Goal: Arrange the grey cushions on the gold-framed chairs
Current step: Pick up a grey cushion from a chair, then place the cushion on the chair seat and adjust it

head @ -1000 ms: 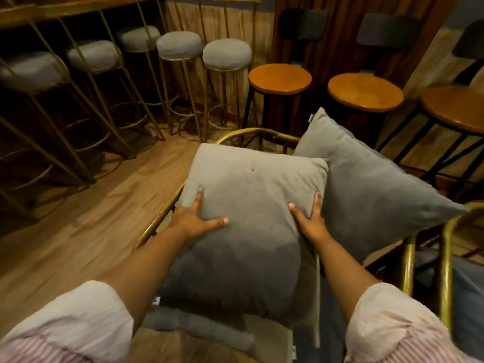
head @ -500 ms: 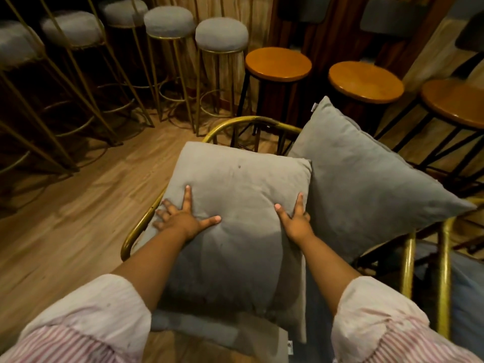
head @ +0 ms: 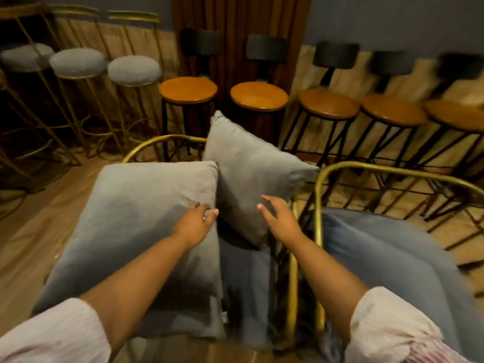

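Observation:
Two grey cushions sit on a gold-framed chair (head: 157, 142) in front of me. The nearer grey cushion (head: 136, 226) lies flat on the left of the seat. A second grey cushion (head: 251, 169) leans upright on one corner at the chair's right side. My left hand (head: 195, 224) rests at the right edge of the flat cushion, fingers loosely curled and holding nothing. My right hand (head: 279, 218) hovers open in front of the leaning cushion's lower right edge. A second gold-framed chair (head: 366, 171) with a blue-grey seat pad (head: 387, 258) stands on the right.
Gold bar stools with round grey seats (head: 133, 70) line the back left. Black-legged stools with round wooden seats (head: 259, 96) run along the back wall to the right. Wooden floor (head: 34, 231) lies open on the left.
Both hands have come off the flat cushion's top and shifted right toward the leaning cushion. The view has swung right, bringing the second chair into sight.

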`<state>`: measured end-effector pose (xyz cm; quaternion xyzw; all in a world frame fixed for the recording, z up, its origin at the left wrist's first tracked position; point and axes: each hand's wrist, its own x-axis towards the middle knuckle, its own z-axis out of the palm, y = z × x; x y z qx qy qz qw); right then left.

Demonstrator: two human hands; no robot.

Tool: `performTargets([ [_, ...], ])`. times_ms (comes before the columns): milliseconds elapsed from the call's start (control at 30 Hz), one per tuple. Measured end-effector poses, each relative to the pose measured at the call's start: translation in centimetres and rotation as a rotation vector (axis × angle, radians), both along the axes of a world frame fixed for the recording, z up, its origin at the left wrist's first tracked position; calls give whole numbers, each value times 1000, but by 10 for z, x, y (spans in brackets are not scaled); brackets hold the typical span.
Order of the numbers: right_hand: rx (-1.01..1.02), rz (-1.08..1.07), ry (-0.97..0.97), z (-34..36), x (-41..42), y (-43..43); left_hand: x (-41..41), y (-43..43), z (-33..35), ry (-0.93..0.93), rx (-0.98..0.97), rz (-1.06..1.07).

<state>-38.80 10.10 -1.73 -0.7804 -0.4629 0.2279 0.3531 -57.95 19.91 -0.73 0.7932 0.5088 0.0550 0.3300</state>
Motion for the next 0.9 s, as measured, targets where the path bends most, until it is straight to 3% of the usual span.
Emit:
performTargets([
  [300,-29,-176,-21,0,120,-213,143,-166,-13,-85,-57,-245],
  [500,-104,-352,33,-29,195,-312,220,-240,-27,-90,-160,-331],
  [900,-186,-805,377,-131,305,-338,339,-208,-101,-33,-330,-191],
])
